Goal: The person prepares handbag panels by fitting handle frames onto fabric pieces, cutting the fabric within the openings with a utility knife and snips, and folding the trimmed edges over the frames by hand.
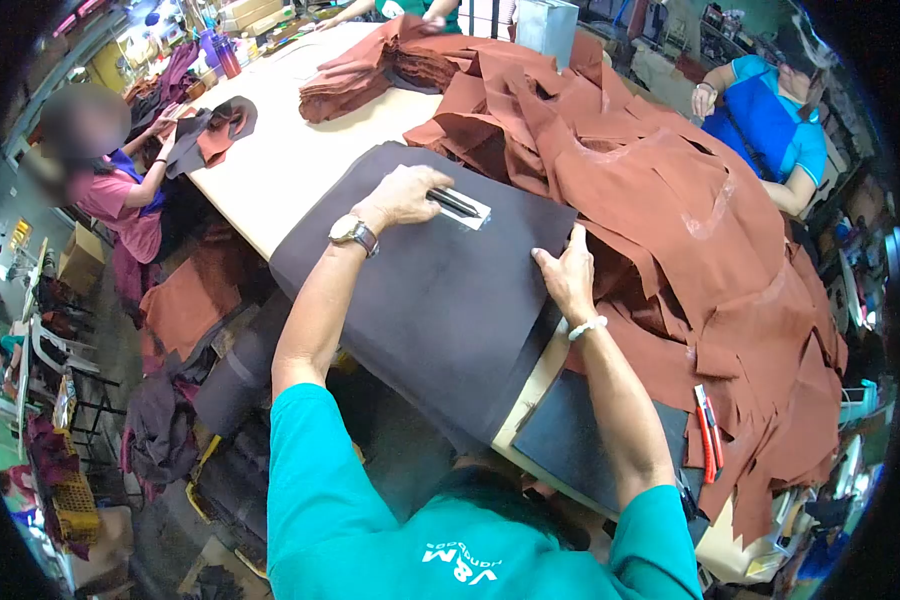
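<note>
Presently leaning over a dark grey leather-like sheet (400,300), draped across the tabletop's (260,140) near edge, in a green shirt (370,500) lettered "J&M Handbags". Touching with the left hand (405,197) a slim black tool (455,203) on a white card (483,218); cannot tell whether clamped on it. Resting the right hand (568,275) at the sheet's right edge, with grip apart, beside rust-brown leather-like pieces (660,210) heaped along the tabletop's right edge.
</note>
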The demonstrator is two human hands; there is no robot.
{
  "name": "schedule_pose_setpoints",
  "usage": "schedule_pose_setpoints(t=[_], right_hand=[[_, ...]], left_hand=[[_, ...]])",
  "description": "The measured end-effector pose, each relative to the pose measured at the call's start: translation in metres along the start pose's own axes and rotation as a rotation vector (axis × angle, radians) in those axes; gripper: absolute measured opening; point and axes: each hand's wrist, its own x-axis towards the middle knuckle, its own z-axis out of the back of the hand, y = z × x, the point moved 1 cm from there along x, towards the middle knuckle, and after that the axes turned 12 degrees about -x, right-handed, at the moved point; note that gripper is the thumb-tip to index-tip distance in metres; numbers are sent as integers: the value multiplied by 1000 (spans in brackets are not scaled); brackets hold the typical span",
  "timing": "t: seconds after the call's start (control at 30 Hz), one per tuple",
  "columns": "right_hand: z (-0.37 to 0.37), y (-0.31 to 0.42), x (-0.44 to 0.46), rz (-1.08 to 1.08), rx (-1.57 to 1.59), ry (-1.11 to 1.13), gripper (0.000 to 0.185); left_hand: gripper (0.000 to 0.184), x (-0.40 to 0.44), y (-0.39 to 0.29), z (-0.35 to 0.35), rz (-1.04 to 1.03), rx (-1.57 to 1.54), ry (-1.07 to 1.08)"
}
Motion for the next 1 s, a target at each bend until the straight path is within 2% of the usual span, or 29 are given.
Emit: schedule_pose_setpoints(t=[0.07, 0.17, 0.2, 0.3, 0.4, 0.5, 0.53, 0.63, 0.7, 0.73, 0.77, 0.8, 0.83, 0.87, 0.9, 1.0], right_hand=[[-2, 0, 1, 11, -13, 34, 61], [-8, -17, 8, 87, 10, -22, 59], [-3, -12, 1, 59, 82, 30, 59], [-3, -12, -1, 52, 32, 1, 60], [-2, -8, -2, 24, 61, 18, 60], [-5, -13, 1, 81, 56, -19, 59], [0, -10, -2, 45, 115, 50, 57], [13, -12, -5, 210, 120, 90, 55], [26, -13, -14, 273, -1, 255, 50], [26, -17, -19, 367, -134, 222, 48], [22, -22, -24, 459, -269, 190, 46], [14, -29, -23, 423, -413, 181, 45], [15, -26, -24, 388, -428, 185, 47], [18, -20, -25, 353, -444, 189, 48], [22, -16, -25, 321, -461, 190, 50], [48, -9, -27, 306, -557, 124, 56]], left_hand=[[35, -5, 3, -4, -33, 35, 41], [28, -2, 6, -4, -73, 65, -18], [27, -6, 5, -6, -93, 117, -20], [26, -4, 4, -10, -98, 207, 0], [26, 0, 12, -16, -205, 275, -79], [26, 3, 14, -17, -217, 294, -86], [24, 3, 13, -17, -214, 284, -103], [21, 0, 16, -25, -130, 227, -158], [29, -3, 9, -28, 5, 184, -109], [35, -5, 1, -33, 71, 160, -83], [41, -8, -3, -44, 121, 126, -155], [48, -11, -4, -59, 171, 95, -227], [54, -16, -13, -67, 221, 66, -298], [62, -18, -21, -72, 279, 168, -156], [62, -20, -20, -81, 236, 153, -259], [61, -19, -11, -87, 185, 142, -315]])
